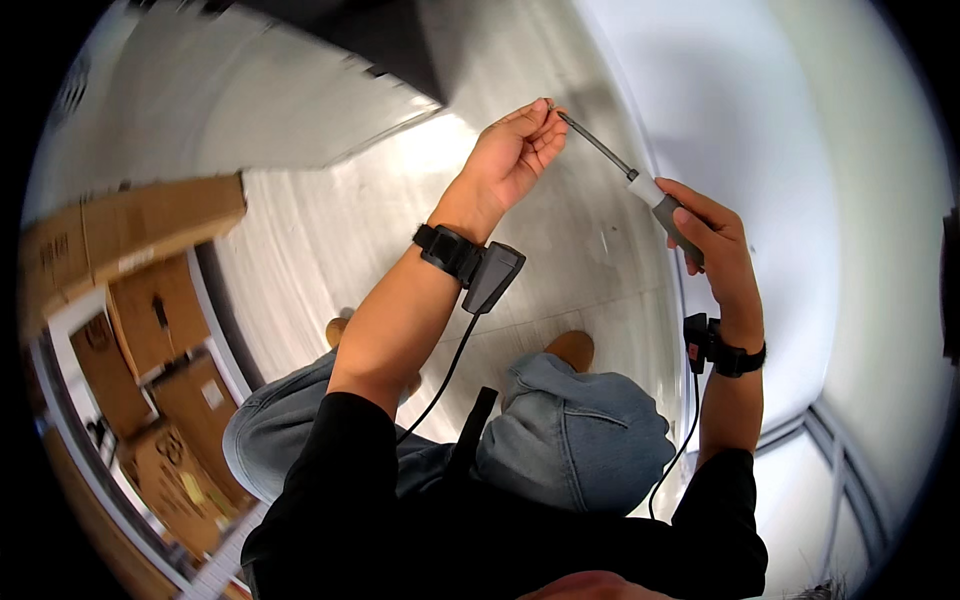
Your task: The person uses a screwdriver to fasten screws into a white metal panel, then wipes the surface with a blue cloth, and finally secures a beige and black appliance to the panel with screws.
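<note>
The person wears a plain black short-sleeved top [430, 530], faded light-blue denim trousers [570, 430] with stitched seams, and tan round-toed shoes [571, 350]. Around the left wrist [470, 212] goes a black strap band [448, 252] bearing a dark grey wedge-shaped casing [495, 277] with a thin black cable [450, 375]. The right wrist [741, 325] has a matching black buckled band [738, 361], a small black block with a reddish mark [696, 343] and another slim black cable [682, 458].

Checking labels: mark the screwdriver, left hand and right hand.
Screwdriver [646, 189], head view: light grey front of the handle.
Left hand [507, 153], head view: palm near the thumb.
Right hand [721, 236], head view: near the thumb's base.
</note>
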Demonstrator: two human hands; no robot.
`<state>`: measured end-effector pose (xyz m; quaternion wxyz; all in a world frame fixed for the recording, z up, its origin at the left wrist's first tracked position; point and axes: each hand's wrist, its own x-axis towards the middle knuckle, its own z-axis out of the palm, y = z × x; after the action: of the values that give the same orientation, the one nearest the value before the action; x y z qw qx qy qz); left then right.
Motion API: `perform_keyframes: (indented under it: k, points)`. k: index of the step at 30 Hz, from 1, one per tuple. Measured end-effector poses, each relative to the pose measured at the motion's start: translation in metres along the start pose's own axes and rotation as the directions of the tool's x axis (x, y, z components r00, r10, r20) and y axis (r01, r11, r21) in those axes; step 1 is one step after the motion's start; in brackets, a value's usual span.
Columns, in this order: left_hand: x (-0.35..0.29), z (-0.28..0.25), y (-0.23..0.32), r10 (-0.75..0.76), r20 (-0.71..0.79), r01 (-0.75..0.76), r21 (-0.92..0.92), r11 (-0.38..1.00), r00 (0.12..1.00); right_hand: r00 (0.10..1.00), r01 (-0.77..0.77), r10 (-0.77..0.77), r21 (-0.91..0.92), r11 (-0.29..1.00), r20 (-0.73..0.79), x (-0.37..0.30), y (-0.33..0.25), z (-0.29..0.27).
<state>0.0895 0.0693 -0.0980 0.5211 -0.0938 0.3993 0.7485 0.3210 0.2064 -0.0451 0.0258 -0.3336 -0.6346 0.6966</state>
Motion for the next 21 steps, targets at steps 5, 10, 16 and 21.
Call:
perform_keyframes:
  k: [5,10,16,21]
  points:
    - [-0.056,-0.046,0.063,0.161,0.003,-0.161,-0.065,0.985,0.987,0.985,0.102,-0.079,-0.140,0.985,0.156,0.016,-0.044,0.067]
    - [-0.102,-0.067,0.082,0.239,0.000,-0.238,-0.061,0.969,0.971,0.973,0.135,-0.073,-0.283,0.950,0.220,0.005,-0.076,0.103]
    - [-0.128,-0.109,0.099,0.238,0.048,-0.235,-0.060,0.970,0.970,0.963,0.160,-0.043,-0.437,0.885,0.265,-0.014,-0.117,0.151]
    - [-0.174,-0.120,0.135,0.230,0.040,-0.230,0.011,0.973,0.972,0.976,0.124,-0.010,-0.522,0.844,0.217,-0.043,-0.170,0.206]
